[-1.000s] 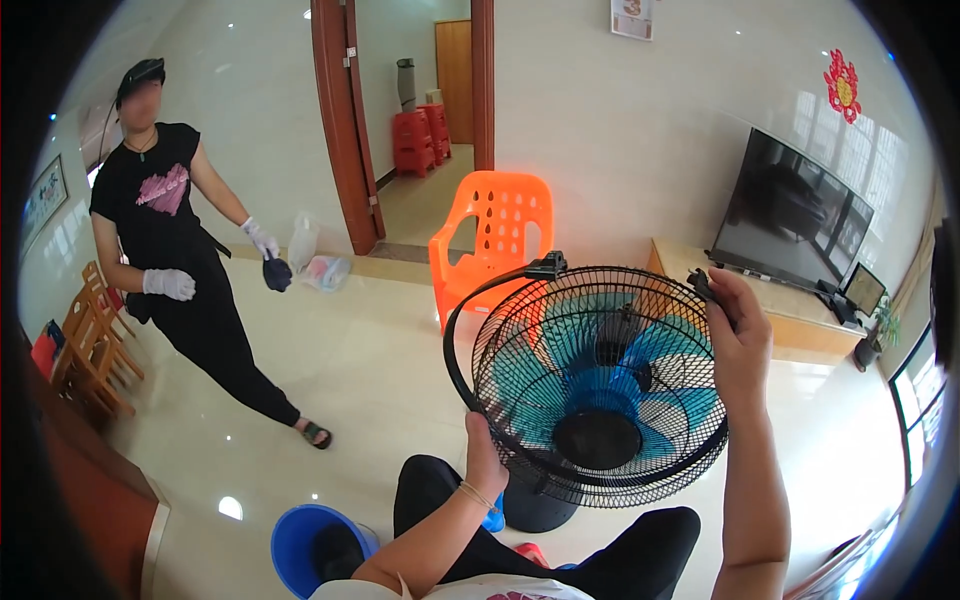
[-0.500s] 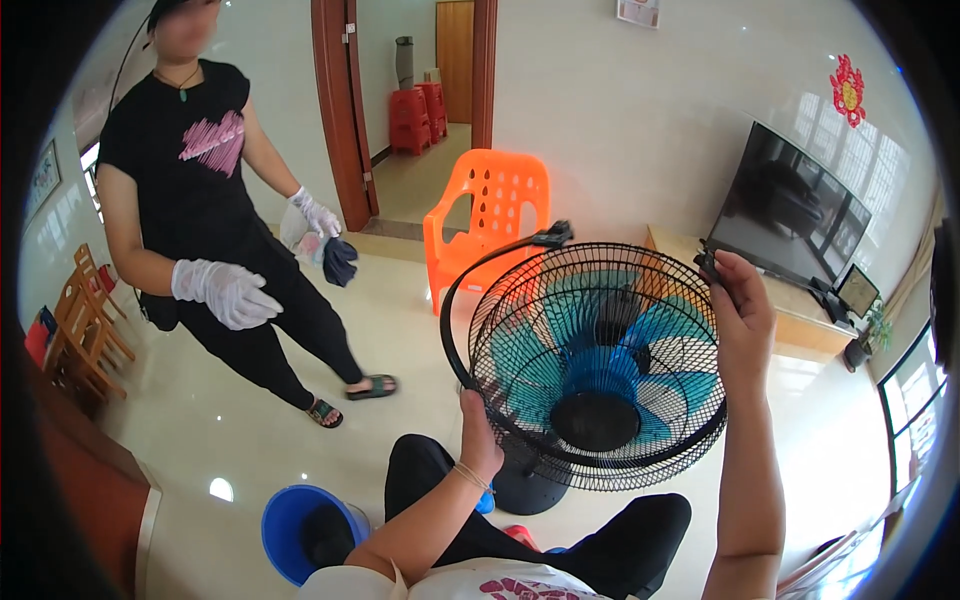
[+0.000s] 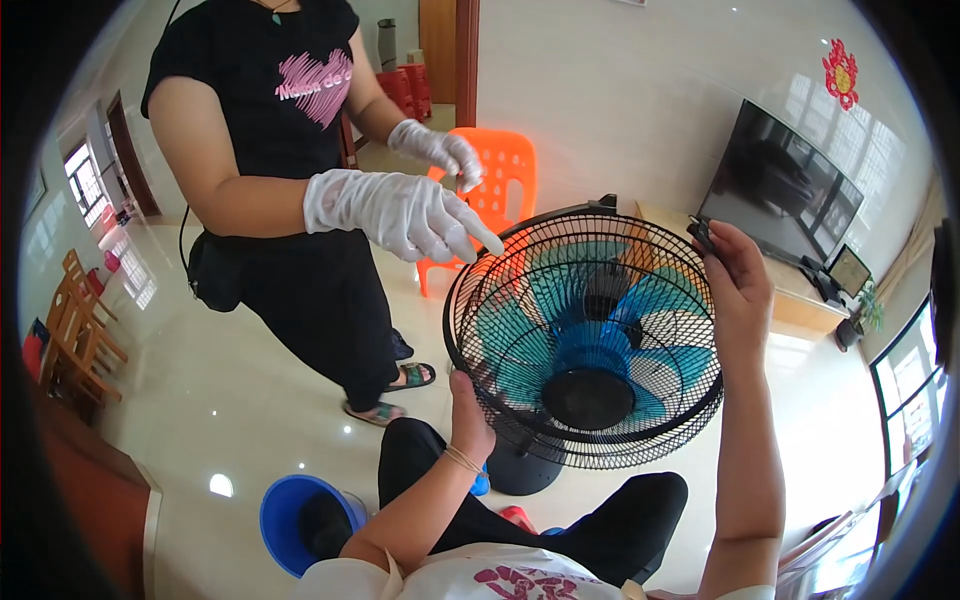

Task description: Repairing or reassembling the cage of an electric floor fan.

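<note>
A fan with a black wire guard (image 3: 640, 445) and blue-green blades (image 3: 590, 335) stands before me, tilted toward me. A black clamp ring (image 3: 452, 330) runs round the guard's left side, its loose end (image 3: 607, 203) at the top, apart from the other end. My left hand (image 3: 470, 415) grips the ring and guard at the lower left, thumb in front, fingers hidden behind. In my right hand (image 3: 742, 275) the ring's black clip end (image 3: 700, 235) is pinched at the upper right. A co-worker's white-gloved hand (image 3: 400, 215) reaches to the ring's upper left; whether it touches cannot be told.
The co-worker (image 3: 270, 140) stands close on the left, the other gloved hand (image 3: 440, 150) before an orange chair (image 3: 500, 165). A blue bucket (image 3: 285, 520) stands at lower left. Behind the fan are a low cabinet (image 3: 800, 308) and a television (image 3: 785, 195).
The co-worker has stepped nearer and stretched a gloved hand to the fan. The ring's loose end has swung in from the left and lies closer to the guard. My hands keep their grips.
</note>
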{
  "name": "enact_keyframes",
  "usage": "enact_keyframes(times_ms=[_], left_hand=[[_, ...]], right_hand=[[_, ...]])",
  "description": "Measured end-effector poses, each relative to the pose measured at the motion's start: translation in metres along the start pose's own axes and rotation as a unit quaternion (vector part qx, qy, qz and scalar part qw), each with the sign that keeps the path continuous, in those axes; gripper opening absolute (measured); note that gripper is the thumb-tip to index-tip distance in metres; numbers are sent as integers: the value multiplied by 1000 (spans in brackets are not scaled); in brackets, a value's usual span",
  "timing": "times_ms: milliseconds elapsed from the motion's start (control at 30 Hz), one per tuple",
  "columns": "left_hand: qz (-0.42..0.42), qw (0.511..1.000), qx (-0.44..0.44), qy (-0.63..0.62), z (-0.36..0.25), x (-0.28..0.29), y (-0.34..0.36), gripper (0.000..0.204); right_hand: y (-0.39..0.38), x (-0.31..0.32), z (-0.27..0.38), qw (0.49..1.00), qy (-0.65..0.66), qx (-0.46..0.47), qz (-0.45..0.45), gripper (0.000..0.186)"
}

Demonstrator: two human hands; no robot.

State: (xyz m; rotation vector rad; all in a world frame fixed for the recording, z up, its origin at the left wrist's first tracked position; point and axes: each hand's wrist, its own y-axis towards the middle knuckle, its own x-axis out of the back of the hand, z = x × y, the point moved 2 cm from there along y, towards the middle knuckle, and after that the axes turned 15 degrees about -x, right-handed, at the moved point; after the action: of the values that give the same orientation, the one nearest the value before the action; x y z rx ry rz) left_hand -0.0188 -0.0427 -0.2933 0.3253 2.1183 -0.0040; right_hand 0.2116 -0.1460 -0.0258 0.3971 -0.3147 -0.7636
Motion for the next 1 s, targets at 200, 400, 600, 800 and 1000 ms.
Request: enact_keyframes(times_ms=[200, 400, 600, 800, 1000], left_hand=[[-2, 1000, 3, -10, -2, -4, -1, 76], [-2, 1000, 23, -11, -11, -19, -4, 76], [-13, 1000, 16, 23, -11, -13, -4, 79], [-5, 1000, -14, 26, -17, -20, -4, 80], [38, 937, -181, 296, -38, -11, -6, 84]], right_hand=[[1, 1, 0, 1000, 7, 4, -5, 29], [0, 0, 1, 1000, 21, -9, -9, 29], [-3, -1, 3, 999, 37, -16, -17, 28], [1, 4, 4, 999, 49, -21, -9, 28], [-3, 4, 7, 996, 82, -29, -37, 27]])
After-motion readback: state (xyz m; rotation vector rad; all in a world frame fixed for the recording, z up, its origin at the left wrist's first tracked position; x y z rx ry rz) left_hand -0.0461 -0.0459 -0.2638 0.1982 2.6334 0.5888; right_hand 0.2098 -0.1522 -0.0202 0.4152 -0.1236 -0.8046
